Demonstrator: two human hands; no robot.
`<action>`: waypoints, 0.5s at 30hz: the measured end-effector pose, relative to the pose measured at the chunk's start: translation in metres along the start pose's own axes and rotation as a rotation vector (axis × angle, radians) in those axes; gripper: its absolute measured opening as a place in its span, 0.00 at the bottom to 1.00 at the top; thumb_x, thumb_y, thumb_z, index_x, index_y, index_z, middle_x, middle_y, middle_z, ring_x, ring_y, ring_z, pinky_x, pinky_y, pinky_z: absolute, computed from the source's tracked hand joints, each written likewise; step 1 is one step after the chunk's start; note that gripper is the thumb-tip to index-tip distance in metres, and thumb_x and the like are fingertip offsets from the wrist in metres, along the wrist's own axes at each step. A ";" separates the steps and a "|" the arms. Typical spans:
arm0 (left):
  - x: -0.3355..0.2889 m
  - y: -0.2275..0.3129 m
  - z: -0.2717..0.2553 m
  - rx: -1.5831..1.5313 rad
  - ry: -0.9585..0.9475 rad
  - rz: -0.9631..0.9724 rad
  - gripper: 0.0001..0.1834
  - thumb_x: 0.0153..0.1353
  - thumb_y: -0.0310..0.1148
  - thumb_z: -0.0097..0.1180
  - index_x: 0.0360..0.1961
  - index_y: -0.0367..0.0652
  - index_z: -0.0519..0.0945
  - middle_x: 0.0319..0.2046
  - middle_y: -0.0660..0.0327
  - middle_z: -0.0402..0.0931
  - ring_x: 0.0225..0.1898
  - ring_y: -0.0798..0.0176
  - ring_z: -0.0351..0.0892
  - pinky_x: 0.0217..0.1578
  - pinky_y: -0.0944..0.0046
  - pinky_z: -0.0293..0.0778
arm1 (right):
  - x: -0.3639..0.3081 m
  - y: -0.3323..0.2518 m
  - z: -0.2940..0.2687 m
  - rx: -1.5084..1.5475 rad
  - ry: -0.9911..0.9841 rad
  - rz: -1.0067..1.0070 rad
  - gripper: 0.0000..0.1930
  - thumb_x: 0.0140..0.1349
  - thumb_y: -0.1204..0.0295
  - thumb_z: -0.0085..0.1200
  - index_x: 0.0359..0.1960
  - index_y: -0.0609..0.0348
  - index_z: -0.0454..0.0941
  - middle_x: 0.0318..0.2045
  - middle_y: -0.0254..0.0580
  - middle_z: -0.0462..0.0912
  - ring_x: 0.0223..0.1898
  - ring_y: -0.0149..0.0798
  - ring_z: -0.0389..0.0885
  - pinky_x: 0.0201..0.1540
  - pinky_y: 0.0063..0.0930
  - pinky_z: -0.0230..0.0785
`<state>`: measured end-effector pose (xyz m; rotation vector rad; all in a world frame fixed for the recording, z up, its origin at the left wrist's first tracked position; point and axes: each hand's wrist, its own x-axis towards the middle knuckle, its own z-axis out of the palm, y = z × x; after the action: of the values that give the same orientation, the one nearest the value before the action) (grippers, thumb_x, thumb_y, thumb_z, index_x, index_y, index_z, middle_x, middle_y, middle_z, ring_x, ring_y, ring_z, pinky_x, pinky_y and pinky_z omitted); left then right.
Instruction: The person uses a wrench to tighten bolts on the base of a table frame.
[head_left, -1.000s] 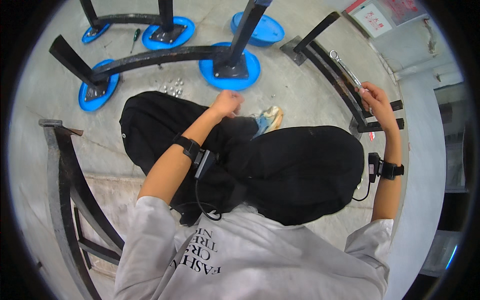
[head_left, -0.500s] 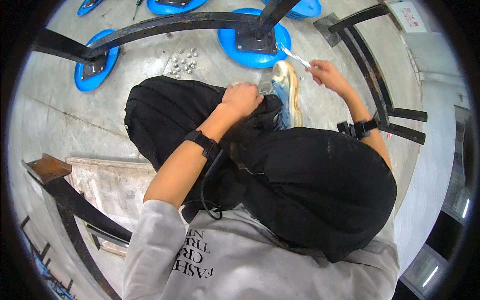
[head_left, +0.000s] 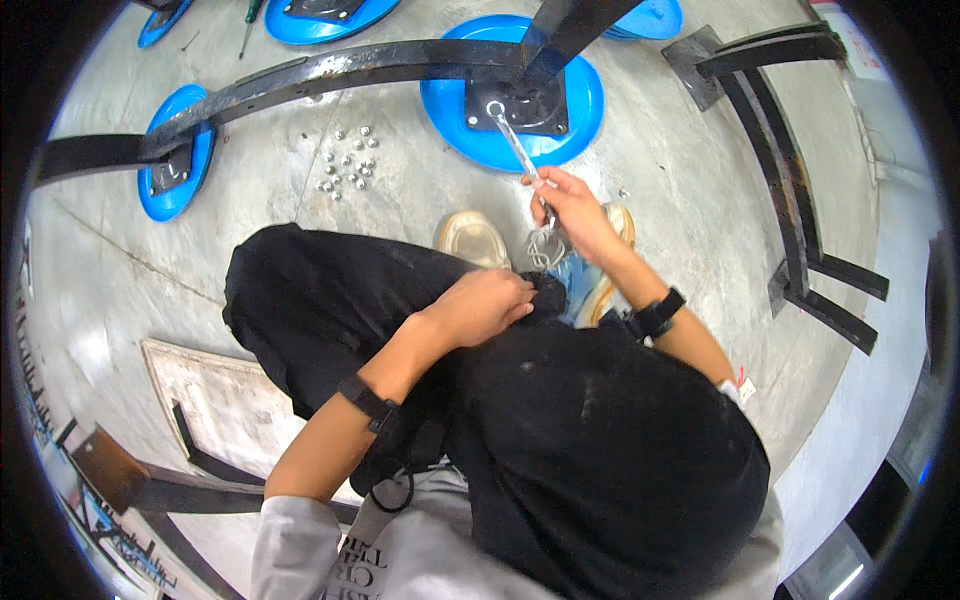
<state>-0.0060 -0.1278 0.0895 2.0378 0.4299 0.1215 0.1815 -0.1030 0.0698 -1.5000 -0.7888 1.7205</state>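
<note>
- Right hand (head_left: 575, 212): fingers wrapped around the handle of the wrench (head_left: 524, 157). Ring end is over the black plate (head_left: 535, 100); contact with a fastener cannot be confirmed.
- Left hand (head_left: 487, 305): fingers bent together against the trousers (head_left: 620, 420); whether it holds anything cannot be told.
- Near blue disc (head_left: 440, 112): plate seated on it, bright fasteners visible at the two near corners. Judged as placed; tightness cannot be read.
- Left blue disc (head_left: 152, 207): plate and fasteners likewise in position.
- Outstanding, by appearance: the right-hand frame (head_left: 775, 150) has no disc under its flat end plate; a cluster of nuts (head_left: 350, 165) lies loose on the floor (head_left: 400, 190).
- Materials: wrench, slim polished metal; plate, dark and glossy, rounded corners; discs, smooth and round, apparently plastic; curved frame bar (head_left: 350, 68), black metal with scuffed finish; nuts, small and shiny; floor, grey, stained and cracked.
</note>
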 end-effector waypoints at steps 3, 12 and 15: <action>0.010 -0.007 -0.024 -0.307 -0.072 -0.146 0.06 0.55 0.29 0.49 0.28 0.36 0.74 0.30 0.53 0.75 0.35 0.55 0.75 0.38 0.61 0.70 | 0.005 0.016 0.008 0.102 0.031 0.000 0.09 0.62 0.71 0.39 0.39 0.61 0.69 0.18 0.34 0.72 0.19 0.27 0.69 0.23 0.18 0.62; 0.043 -0.060 -0.056 0.099 0.000 -0.623 0.15 0.56 0.41 0.47 0.33 0.41 0.79 0.36 0.50 0.76 0.37 0.49 0.76 0.39 0.57 0.71 | 0.032 0.043 0.009 0.106 0.114 0.111 0.09 0.61 0.69 0.40 0.36 0.60 0.70 0.16 0.31 0.69 0.16 0.24 0.65 0.19 0.17 0.58; 0.046 -0.045 -0.065 0.368 -0.337 -0.732 0.24 0.53 0.55 0.44 0.36 0.47 0.80 0.39 0.52 0.76 0.40 0.47 0.75 0.42 0.50 0.69 | 0.028 0.038 0.007 0.073 0.163 0.071 0.08 0.61 0.70 0.41 0.35 0.59 0.71 0.15 0.30 0.68 0.16 0.24 0.65 0.19 0.17 0.58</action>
<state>0.0087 -0.0381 0.0777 2.0642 1.0003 -0.7820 0.1679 -0.1009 0.0245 -1.6115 -0.5888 1.6354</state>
